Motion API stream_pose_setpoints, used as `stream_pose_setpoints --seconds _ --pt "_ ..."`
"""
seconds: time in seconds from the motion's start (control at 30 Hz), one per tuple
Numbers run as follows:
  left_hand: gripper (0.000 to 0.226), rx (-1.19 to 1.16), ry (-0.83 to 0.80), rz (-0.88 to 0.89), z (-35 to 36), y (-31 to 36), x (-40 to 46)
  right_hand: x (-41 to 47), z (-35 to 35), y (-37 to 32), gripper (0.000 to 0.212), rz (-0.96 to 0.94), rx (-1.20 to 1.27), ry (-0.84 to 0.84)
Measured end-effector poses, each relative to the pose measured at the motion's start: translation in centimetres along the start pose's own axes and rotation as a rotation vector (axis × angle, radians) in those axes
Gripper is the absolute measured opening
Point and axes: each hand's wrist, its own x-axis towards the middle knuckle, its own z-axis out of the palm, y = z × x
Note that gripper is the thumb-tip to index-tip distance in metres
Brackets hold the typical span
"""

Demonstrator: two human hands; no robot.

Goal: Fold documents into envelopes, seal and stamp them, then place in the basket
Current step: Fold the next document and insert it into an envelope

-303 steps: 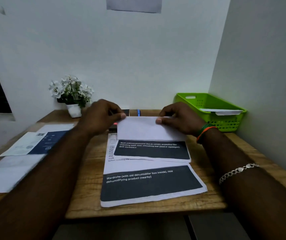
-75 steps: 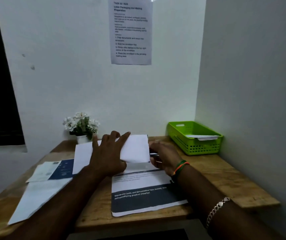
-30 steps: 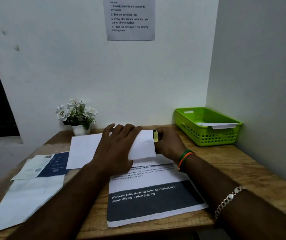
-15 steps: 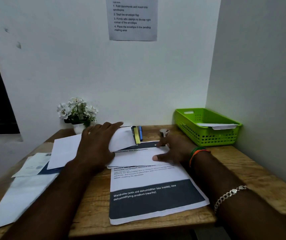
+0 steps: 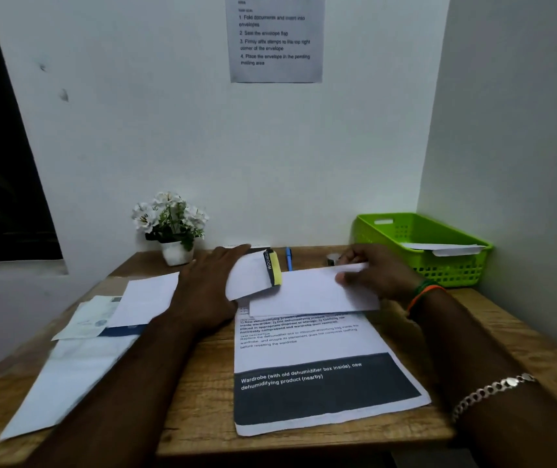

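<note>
A: Left hand (image 5: 202, 295) was flat on the worktop (image 5: 202, 393), fingers out, pressing down a white envelope (image 5: 148, 298) with a folded sheet (image 5: 253, 276) curling up by its thumb.

B: And that sheet showed a yellow and black strip at its right edge. The right hand (image 5: 376, 273)?

A: It pinched a folded white document (image 5: 310, 295) at its far right corner, thumb on top, and held it just above the printed pages (image 5: 317, 383) lying in the middle.

B: Left of those, more envelopes and papers (image 5: 78, 349) were fanned out towards the near edge.

A: The green basket (image 5: 439, 265) sat in the far right corner, an envelope (image 5: 445, 248) already lying in it.

B: At the far edge stood a potted white flower (image 5: 170, 224), with a blue pen (image 5: 288, 258) between the hands.

A: An instruction sheet (image 5: 275, 38) hung on the wall above.
</note>
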Motion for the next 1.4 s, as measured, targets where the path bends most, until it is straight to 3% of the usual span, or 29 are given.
stream_pose_setpoints --seconds 0.17,0.23,0.33,0.43,0.6,0.9,1.2,1.4 --pt "0.098 -0.006 0.019 -0.005 0.2 -0.3 0.2 0.0 -2.1 -0.2 0.016 -0.043 0.093 0.386" --pt "0.1 -0.007 0.027 -0.011 0.4 -0.3 0.2 0.0 -2.8 -0.2 0.013 -0.038 0.234 0.47" --pt "0.105 -0.007 0.035 -0.026 0.4 -0.4 0.3 -0.4 -3.4 -0.5 0.013 0.05 0.502 0.424" --pt "0.105 -0.02 0.028 -0.025 0.4 -0.3 0.4 -0.6 -3.5 -0.5 0.013 0.063 0.546 0.349" --pt "0.102 -0.03 0.033 0.005 0.2 -0.1 0.2 -0.9 -3.1 -0.5 0.011 0.044 0.354 0.221" --pt "0.099 -0.034 0.048 0.069 0.3 -0.2 0.4 -0.7 -3.2 0.1 0.01 0.046 0.181 0.295" --pt "0.116 0.114 -0.021 0.137 0.1 1.2 0.2 0.0 -3.3 0.2 0.012 -0.096 0.037 0.42" --pt "0.115 0.192 -0.063 0.155 0.7 2.0 0.2 -0.1 -0.6 -1.2 0.008 -0.174 0.051 0.338"
